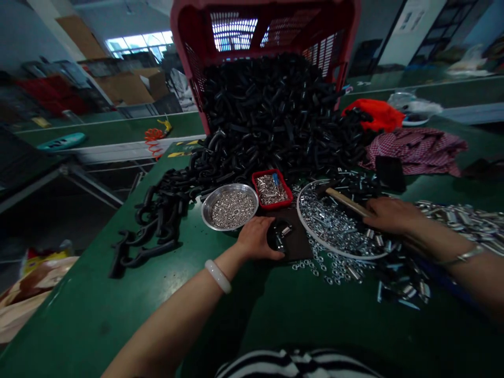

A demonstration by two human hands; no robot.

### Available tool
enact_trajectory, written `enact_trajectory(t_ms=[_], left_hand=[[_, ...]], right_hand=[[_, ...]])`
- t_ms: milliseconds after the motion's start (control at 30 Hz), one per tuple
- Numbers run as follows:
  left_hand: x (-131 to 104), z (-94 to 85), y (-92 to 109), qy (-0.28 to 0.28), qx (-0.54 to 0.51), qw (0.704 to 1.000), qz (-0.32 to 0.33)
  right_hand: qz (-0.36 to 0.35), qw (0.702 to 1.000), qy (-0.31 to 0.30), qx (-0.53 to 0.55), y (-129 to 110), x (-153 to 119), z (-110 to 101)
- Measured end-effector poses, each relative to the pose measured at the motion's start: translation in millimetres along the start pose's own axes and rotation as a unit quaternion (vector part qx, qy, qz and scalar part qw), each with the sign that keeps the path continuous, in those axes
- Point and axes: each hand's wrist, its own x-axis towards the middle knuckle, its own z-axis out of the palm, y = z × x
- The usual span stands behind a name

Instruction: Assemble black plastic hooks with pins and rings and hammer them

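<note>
My left hand (256,239) is curled around a black curved part (271,236) lying on a dark board (301,241). A small metal spring (286,230) shows at the part's right side. In my right hand (388,214) is a hammer (346,201) with a wooden handle; its dark head is over the round white-rimmed tray (326,245) of small metal pieces. Just behind my left hand stand a metal bowl (207,212) of tiny metal rings and a red basket (290,198) of small metal pins.
A large red crate (185,58) lies tipped, spilling black curved parts (268,110) across the table. More black parts (149,236) lie at left. Loose nuts (334,268) and springs (464,220) lie at right, near a checked cloth (421,149) and a red bag (374,113).
</note>
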Motion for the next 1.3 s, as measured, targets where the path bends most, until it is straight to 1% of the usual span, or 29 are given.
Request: enact_trajectory(t_ms=[33, 100, 133, 200, 267, 333, 433, 500, 567, 667, 767, 833, 933, 1000, 1067, 1100, 1133, 1167, 1200, 1233, 1267, 1300], left_hand=[[0, -1.0, -1, -0.001, -0.002, 1.000, 0.001], [-1, -2.3, -3, -0.002, -0.008, 1.000, 0.007], [-1, -2.7, -4, -0.004, -0.010, 1.000, 0.011], [-1, -2.9, -7, -0.004, -0.014, 1.000, 0.016], [-1, -2.4, -8, 0.000, -0.018, 1.000, 0.018], [-1, -1.5, -10, 0.010, -0.024, 1.000, 0.015], [-1, -0.9, -11, 0.021, -0.034, 0.999, 0.022], [-1, -1.3, -11, 0.019, -0.041, 0.999, 0.029], [-1, -2.1, -11, 0.016, -0.049, 0.998, 0.028], [-1, -2.8, -12, 0.014, -0.051, 0.998, 0.023], [-1, -3.5, -14, 0.004, -0.037, 0.999, 0.028], [-2, -3.8, -14, -0.004, -0.022, 0.999, 0.038], [-9, -1.3, -6, 0.007, 0.027, 0.998, 0.056], [-18, 4.7, 3, 0.038, 0.077, 0.995, 0.044], [-26, 13.9, 13, 0.064, 0.116, 0.991, 0.001], [-30, 18.6, 17, 0.067, 0.125, 0.990, -0.020], [-32, 22.4, 20, 0.063, 0.129, 0.989, -0.035], [-33, 24.7, 22, 0.056, 0.130, 0.989, -0.043], [-32, 24.7, 23, 0.048, 0.128, 0.990, -0.042], [-30, 22.0, 24, 0.041, 0.124, 0.991, -0.039], [-26, 16.4, 24, 0.034, 0.118, 0.992, -0.038], [-21, 8.0, 24, 0.028, 0.108, 0.993, -0.040]], right_hand=[[0.004, 0.999, -0.007, 0.044, 3, 0, -2], [0.042, 0.991, -0.021, 0.126, 3, -5, -9], [0.067, 0.986, -0.021, 0.150, 0, -10, -14], [0.095, 0.984, 0.011, 0.152, -15, -26, -25], [0.074, 0.986, 0.074, 0.126, -41, -46, -33], [0.052, 0.986, 0.116, 0.112, -72, -67, -38], [-0.017, 0.977, 0.164, 0.136, -113, -91, -37], [-0.041, 0.978, 0.168, 0.114, -129, -98, -32], [-0.055, 0.985, 0.142, 0.078, -136, -100, -25], [-0.064, 0.991, 0.100, 0.056, -134, -97, -19], [-0.042, 0.988, 0.110, 0.102, -124, -96, -22], [0.005, 0.983, 0.125, 0.137, -112, -95, -27], [0.093, 0.976, 0.120, 0.157, -78, -88, -30], [0.120, 0.978, 0.093, 0.145, -46, -80, -26], [0.113, 0.986, 0.055, 0.107, -15, -72, -21], [0.102, 0.991, 0.045, 0.077, -5, -68, -20], [0.089, 0.994, 0.046, 0.040, 1, -64, -18], [0.074, 0.995, 0.060, 0.002, 0, -60, -18], [0.057, 0.994, 0.085, -0.032, -7, -56, -18], [0.034, 0.991, 0.117, -0.054, -20, -52, -19], [0.002, 0.988, 0.146, -0.056, -39, -46, -19], [-0.044, 0.986, 0.162, -0.025, -60, -40, -19]])
